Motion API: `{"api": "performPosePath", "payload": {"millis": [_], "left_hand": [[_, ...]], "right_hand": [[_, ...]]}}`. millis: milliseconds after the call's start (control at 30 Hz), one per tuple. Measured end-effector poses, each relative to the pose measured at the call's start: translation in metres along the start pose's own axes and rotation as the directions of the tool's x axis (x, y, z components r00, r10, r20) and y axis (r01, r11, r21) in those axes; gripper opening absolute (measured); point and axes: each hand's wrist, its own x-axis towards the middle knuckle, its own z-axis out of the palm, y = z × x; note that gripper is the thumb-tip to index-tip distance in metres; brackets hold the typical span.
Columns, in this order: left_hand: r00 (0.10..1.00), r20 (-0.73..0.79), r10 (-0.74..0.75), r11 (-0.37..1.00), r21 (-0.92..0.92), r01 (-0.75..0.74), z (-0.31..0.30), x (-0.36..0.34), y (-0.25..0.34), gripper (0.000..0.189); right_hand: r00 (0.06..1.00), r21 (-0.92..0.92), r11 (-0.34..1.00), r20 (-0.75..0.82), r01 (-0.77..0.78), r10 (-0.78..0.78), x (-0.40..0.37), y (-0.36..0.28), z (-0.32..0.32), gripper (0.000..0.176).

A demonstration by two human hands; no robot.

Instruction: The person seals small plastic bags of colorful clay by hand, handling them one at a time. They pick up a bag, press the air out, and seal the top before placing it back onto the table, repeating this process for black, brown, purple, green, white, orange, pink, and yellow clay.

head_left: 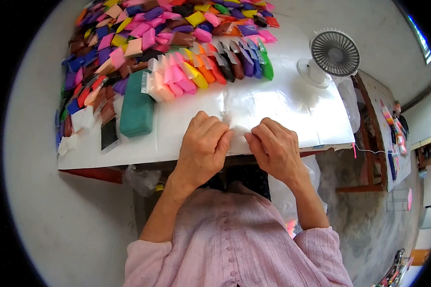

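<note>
My left hand (205, 143) and my right hand (276, 147) are side by side over the near edge of the white-covered table (177, 138). Both have curled fingers, thumbs pressed in. A thin, whitish see-through piece (239, 129), which looks like plastic film or a small bag, spans the gap between their fingertips. Its outline is blurred against the shiny cover. Beyond my hands lies a neat row of plastic packets with coloured filling (207, 71), running from pale peach through pink, yellow, orange, red, black, brown, purple and blue to green.
A green block (138, 105) sits left of the row. Many coloured packets (143, 36) are heaped at the far left. Crumpled white tissue (83, 118) and a black packet (108, 134) lie nearby. A white fan (333, 55) stands at right, its cable (371, 151) running towards another table.
</note>
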Motion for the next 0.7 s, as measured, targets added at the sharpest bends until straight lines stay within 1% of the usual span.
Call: {"api": "performPosePath", "payload": {"millis": [67, 167, 267, 367, 400, 433, 467, 500, 533, 633, 667, 700], "left_hand": [[1.000, 0.014, 0.018, 1.000, 0.015, -0.018, -0.001, 0.000, 0.000, 0.010], [0.982, -0.022, 0.188, 0.967, 0.180, -0.181, 0.005, -0.001, 0.001, 0.012], [0.975, -0.036, 0.220, 0.945, 0.255, -0.204, 0.008, -0.006, 0.001, 0.014], [0.965, -0.131, 0.228, 0.947, 0.259, -0.189, 0.008, -0.012, 0.001, 0.013], [0.959, -0.163, 0.233, 0.951, 0.246, -0.189, 0.006, -0.012, 0.000, 0.013], [0.952, -0.194, 0.236, 0.954, 0.235, -0.189, 0.001, -0.012, -0.001, 0.015], [0.945, -0.224, 0.239, 0.956, 0.225, -0.189, -0.004, -0.012, -0.002, 0.017], [0.939, -0.230, 0.254, 0.951, 0.234, -0.200, -0.007, -0.013, -0.003, 0.019], [0.933, -0.238, 0.270, 0.947, 0.243, -0.212, -0.010, -0.015, -0.003, 0.021], [0.916, -0.245, 0.317, 0.929, 0.276, -0.247, -0.016, -0.018, -0.004, 0.023], [0.911, -0.246, 0.331, 0.922, 0.289, -0.257, -0.018, -0.019, -0.005, 0.023], [0.917, -0.259, 0.304, 0.931, 0.286, -0.228, -0.021, -0.020, -0.007, 0.023]], "right_hand": [[1.000, 0.011, 1.000, -0.018, 0.001, 0.000, -0.001, -0.001, 0.001, 0.020], [0.987, 0.018, 1.000, -0.162, -0.007, 0.010, -0.002, -0.004, 0.011, 0.015], [0.986, -0.052, 0.997, -0.156, -0.061, 0.052, -0.010, -0.009, 0.014, 0.017], [0.978, 0.052, 0.993, -0.176, -0.107, 0.115, -0.011, -0.016, 0.012, 0.016], [0.981, 0.214, 0.967, -0.106, -0.140, 0.165, -0.011, -0.015, 0.008, 0.012], [0.953, 0.415, 0.868, -0.004, -0.274, 0.303, -0.007, -0.018, 0.002, 0.013], [0.904, 0.579, 0.710, 0.126, -0.401, 0.408, -0.002, -0.023, -0.004, 0.016], [0.837, 0.693, 0.505, 0.275, -0.514, 0.474, 0.002, -0.026, -0.008, 0.019], [0.775, 0.723, 0.337, 0.430, -0.603, 0.463, 0.008, -0.022, -0.012, 0.027], [0.721, 0.707, 0.219, 0.557, -0.672, 0.413, 0.027, -0.032, -0.010, 0.029], [0.710, 0.713, 0.184, 0.565, -0.676, 0.421, 0.033, -0.036, -0.007, 0.027], [0.739, 0.736, 0.209, 0.530, -0.644, 0.416, 0.036, -0.038, -0.004, 0.025]]}}
